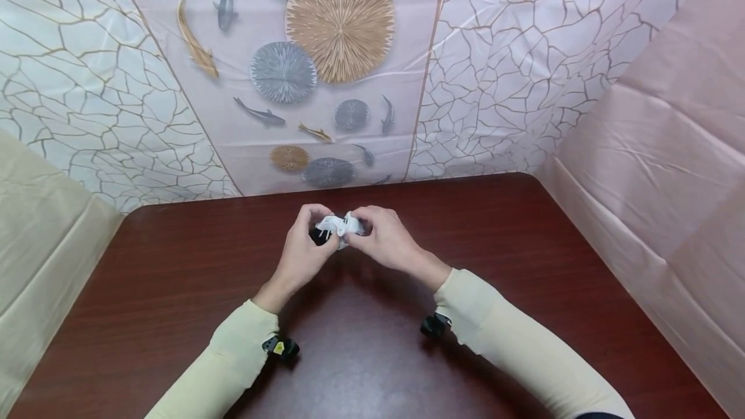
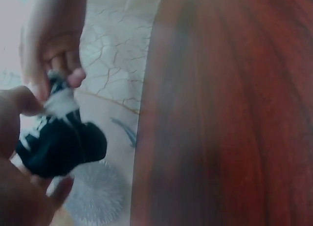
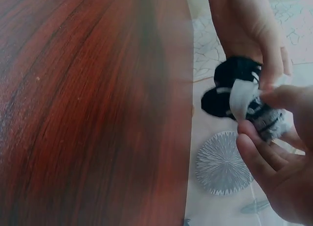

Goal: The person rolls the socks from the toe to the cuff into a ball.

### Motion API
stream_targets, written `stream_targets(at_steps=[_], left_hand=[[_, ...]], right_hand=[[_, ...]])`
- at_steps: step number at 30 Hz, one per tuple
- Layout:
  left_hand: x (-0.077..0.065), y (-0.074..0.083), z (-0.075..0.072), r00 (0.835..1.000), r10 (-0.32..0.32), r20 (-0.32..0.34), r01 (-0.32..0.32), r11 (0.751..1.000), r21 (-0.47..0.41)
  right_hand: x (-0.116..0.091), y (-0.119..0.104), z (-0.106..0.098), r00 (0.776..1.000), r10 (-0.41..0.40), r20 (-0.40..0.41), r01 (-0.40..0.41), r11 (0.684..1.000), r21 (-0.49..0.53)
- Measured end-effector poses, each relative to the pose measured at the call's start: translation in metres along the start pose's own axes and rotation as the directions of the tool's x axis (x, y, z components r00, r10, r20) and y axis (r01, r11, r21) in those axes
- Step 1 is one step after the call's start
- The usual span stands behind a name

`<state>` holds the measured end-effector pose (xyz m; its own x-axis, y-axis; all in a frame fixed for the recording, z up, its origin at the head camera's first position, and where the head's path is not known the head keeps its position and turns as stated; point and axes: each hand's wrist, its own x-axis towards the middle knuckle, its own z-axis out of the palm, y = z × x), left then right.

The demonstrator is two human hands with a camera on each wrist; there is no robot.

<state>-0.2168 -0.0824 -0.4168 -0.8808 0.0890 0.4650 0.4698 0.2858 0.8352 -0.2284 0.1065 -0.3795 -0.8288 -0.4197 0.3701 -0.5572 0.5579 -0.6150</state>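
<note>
Both hands hold a small black-and-white fabric bundle [image 1: 333, 224], sock-like, raised over the far part of the table. The left hand [image 1: 298, 249] grips its black end between thumb and fingers. The right hand [image 1: 388, 239] pinches the other end, thumb towards the body. In the left wrist view the bundle [image 2: 58, 147] shows a rounded black part with white stripes and a pale band. From the right wrist, a white strip [image 3: 239, 100] wraps across the black fabric, and a fuzzy grey part [image 3: 274, 125] lies at the right fingers. The fingers hide parts of the bundle.
A dark red-brown wooden table [image 1: 361, 354] lies under the arms. Behind it hangs a patterned curtain [image 1: 495, 83], with plain cloth walls [image 1: 658, 167] at both sides. Each wrist wears a small black device [image 1: 433, 326] on a pale sleeve.
</note>
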Motion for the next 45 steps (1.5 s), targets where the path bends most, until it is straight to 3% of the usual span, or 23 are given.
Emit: stream_targets(at_steps=[3,5,9,12,15,20,22,25,31,34,41,45], left_hand=[[-0.002,0.003,0.007,0.994,0.036,-0.105,-0.022,0.992,0.127],[-0.002,0.005,0.012,0.980,0.076,-0.184,-0.036,0.977,0.208],[-0.001,0.009,0.018,0.929,0.170,-0.328,-0.068,0.951,0.301],[0.001,0.011,0.021,0.896,0.213,-0.390,-0.085,0.943,0.321],[0.002,0.011,0.023,0.883,0.233,-0.407,-0.098,0.941,0.325],[0.002,0.005,0.025,0.878,0.226,-0.422,-0.100,0.949,0.300],[0.003,0.003,0.027,0.876,0.208,-0.436,-0.090,0.957,0.277],[0.004,0.001,0.028,0.876,0.166,-0.452,-0.074,0.974,0.214],[0.007,0.000,0.022,0.886,0.028,-0.462,-0.003,0.998,0.055],[0.009,0.001,0.018,0.891,-0.064,-0.449,0.058,0.998,-0.027],[0.014,0.001,0.009,0.870,-0.239,-0.431,0.157,0.963,-0.218],[0.016,-0.001,0.006,0.853,-0.331,-0.403,0.167,0.906,-0.389]], right_hand=[[0.002,0.000,0.002,0.996,0.055,-0.070,-0.055,0.998,0.002],[0.003,-0.001,0.003,0.988,0.100,-0.117,-0.097,0.995,0.032],[0.005,-0.003,0.007,0.962,0.186,-0.198,-0.158,0.976,0.147],[0.006,-0.007,0.009,0.941,0.244,-0.235,-0.182,0.949,0.256],[0.007,-0.010,0.012,0.921,0.304,-0.244,-0.194,0.900,0.391],[0.007,-0.018,0.015,0.892,0.373,-0.254,-0.166,0.794,0.584],[0.007,-0.020,0.017,0.885,0.386,-0.263,-0.149,0.767,0.624],[0.007,-0.021,0.018,0.883,0.387,-0.265,-0.146,0.764,0.628],[0.005,-0.015,0.019,0.891,0.325,-0.317,-0.163,0.881,0.444],[0.005,-0.013,0.018,0.890,0.302,-0.341,-0.166,0.912,0.375],[0.003,-0.014,0.017,0.886,0.320,-0.336,-0.175,0.901,0.397],[0.003,-0.014,0.017,0.894,0.317,-0.318,-0.168,0.893,0.418]])
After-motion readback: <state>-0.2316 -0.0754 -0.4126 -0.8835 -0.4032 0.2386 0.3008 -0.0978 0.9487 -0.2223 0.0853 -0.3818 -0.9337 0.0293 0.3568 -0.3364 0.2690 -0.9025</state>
